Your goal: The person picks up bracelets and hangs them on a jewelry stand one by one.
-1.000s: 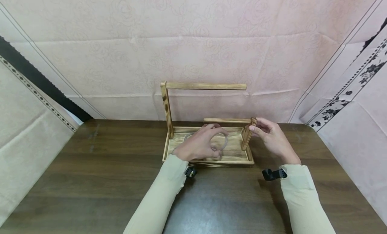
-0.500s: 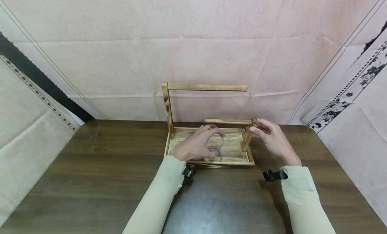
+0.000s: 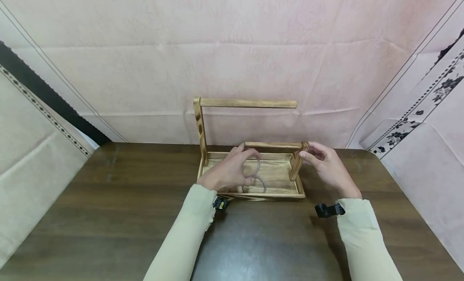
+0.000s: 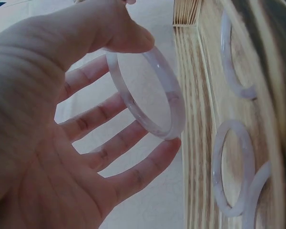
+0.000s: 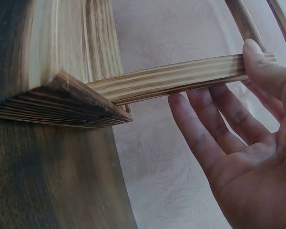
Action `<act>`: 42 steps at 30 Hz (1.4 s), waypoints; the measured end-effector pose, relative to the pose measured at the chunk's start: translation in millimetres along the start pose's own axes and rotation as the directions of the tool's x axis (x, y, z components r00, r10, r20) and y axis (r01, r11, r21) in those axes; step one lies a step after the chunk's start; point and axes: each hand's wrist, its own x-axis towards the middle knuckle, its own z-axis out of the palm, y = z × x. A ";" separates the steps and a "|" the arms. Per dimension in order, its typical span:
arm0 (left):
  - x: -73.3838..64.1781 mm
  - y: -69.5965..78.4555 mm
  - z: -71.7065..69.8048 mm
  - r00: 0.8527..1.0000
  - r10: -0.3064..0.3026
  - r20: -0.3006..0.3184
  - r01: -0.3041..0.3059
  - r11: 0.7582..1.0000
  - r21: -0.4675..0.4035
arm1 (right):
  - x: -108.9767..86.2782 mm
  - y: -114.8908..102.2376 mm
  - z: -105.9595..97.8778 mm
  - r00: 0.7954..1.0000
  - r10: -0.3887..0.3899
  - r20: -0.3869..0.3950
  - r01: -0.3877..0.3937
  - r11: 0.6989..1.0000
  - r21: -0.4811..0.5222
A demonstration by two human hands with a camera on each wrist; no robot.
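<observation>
My left hand (image 3: 232,170) pinches a pale, translucent bangle (image 4: 176,107) between thumb and fingertips, above a wooden tray (image 3: 280,184). Several similar bangles lie in the tray; in the left wrist view one whole bangle (image 4: 218,167) shows beside part of another bangle (image 4: 226,57). On the right, my right hand (image 3: 328,168) grips the upper part of a short wooden post (image 5: 171,78), thumb on one side and fingers on the other. That post rises from the tray's right end and carries a low bar (image 3: 272,145) pointing left.
A taller post (image 3: 200,132) stands at the tray's left end, with a high bar (image 3: 248,103) reaching right from its top. Brown wooden table (image 3: 145,232) lies around the stand. Pale patterned cloth (image 3: 232,63) hangs close behind it.
My left hand has shifted left over the tray with the bangle, uncovering more of a bangle lying there. The right hand keeps its hold on the post.
</observation>
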 end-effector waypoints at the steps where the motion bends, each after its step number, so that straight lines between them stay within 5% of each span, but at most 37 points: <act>1: -0.5 -0.7 0.0 1.000 -0.001 -0.002 0.001 1.000 -0.004 | -0.3 0.3 0.3 1.000 0.002 0.001 -0.002 1.000 0.001; 13: -5.3 -6.6 -7.3 0.999 0.028 -0.019 -0.028 1.000 -0.003 | -0.3 0.3 0.8 1.000 -0.010 -0.011 0.010 1.000 0.018; 42: -10.1 -19.3 -19.8 0.998 -0.021 -0.058 0.018 0.999 -0.044 | -1.9 -2.7 -0.4 1.000 -0.004 -0.011 0.004 0.999 -0.033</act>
